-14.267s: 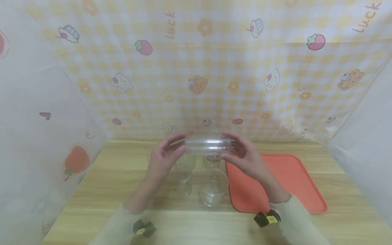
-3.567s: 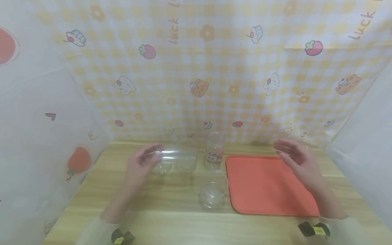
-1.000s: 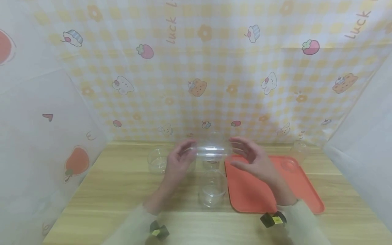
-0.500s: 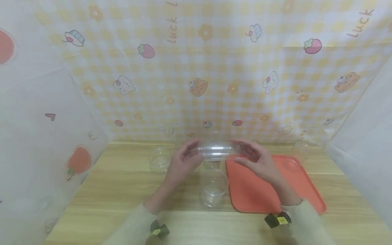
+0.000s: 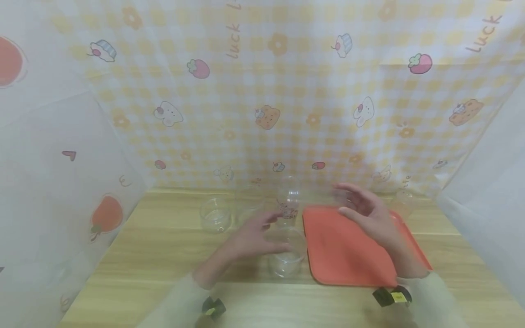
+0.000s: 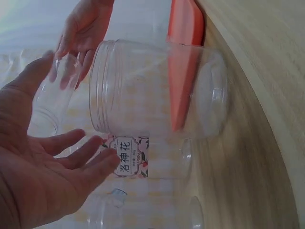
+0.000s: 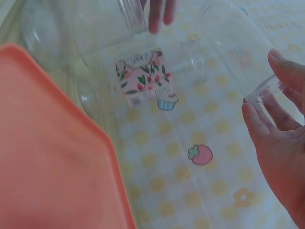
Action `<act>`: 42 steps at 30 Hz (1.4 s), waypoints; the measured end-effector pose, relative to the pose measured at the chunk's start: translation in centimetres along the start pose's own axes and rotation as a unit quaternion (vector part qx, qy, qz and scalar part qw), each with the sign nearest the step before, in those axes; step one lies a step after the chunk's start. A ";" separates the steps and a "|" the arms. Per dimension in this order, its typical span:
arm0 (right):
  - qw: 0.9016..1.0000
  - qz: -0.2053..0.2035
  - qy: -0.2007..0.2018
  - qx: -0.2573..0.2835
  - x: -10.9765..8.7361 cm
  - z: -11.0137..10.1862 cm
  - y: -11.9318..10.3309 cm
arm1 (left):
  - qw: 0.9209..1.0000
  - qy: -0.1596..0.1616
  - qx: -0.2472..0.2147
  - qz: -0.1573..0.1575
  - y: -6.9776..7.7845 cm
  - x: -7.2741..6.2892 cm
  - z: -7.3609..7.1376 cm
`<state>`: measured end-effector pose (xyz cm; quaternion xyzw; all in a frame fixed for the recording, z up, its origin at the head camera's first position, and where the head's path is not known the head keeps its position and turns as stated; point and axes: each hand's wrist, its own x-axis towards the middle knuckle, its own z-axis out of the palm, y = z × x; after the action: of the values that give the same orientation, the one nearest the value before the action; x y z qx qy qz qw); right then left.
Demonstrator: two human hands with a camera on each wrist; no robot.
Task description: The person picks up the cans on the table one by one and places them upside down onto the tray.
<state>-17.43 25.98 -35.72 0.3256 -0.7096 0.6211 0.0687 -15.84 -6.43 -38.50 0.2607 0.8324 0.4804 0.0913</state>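
My right hand (image 5: pixel 371 216) holds a slim clear plastic jar (image 7: pixel 238 52) by one end, thumb and fingers round it. The jar lies sideways in the air, its free end pointing left. My left hand (image 5: pixel 256 234) is empty, fingers spread and relaxed, close to a wide clear jar (image 6: pixel 157 90) with a threaded neck that stands at the front. Behind that stands a tall clear jar (image 5: pixel 288 212) with a pink floral label (image 7: pixel 145 76), partly covered by the wide jar in the left wrist view.
An orange-red tray (image 5: pixel 348 250) lies on the wooden table (image 5: pixel 156 259) at the right. A clear jar (image 5: pixel 404 202) shows faintly at its back right corner, partly behind my right hand. A short jar (image 5: pixel 215 218) and another clear jar (image 5: pixel 249 202) stand at the left.
Half a second ago both hands held the slim jar sideways. My left hand has let go and moved down toward the wide jar; my right hand has carried the slim jar rightward over the tray.
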 end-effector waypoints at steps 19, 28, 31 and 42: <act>0.999 -0.040 0.000 -0.011 -2.3 -3.4 0.1 | 0.956 -0.031 0.287 0.046 2.6 0.0 2.5; 0.999 -0.049 -0.008 -0.004 -2.5 -4.1 0.4 | 0.945 -0.057 0.322 0.018 4.3 0.6 2.3; 0.999 -0.048 -0.009 -0.005 -2.7 -4.5 0.6 | 0.940 -0.068 0.334 0.010 4.7 0.9 2.2; 0.999 -0.012 0.003 -0.040 -3.4 -6.2 -0.6 | 0.940 -0.076 0.334 -0.007 5.2 1.3 2.1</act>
<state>-16.33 33.01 -35.55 0.3292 -0.7298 0.5922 0.0910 -14.24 -2.06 -35.08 0.3061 0.9373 0.1532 0.0660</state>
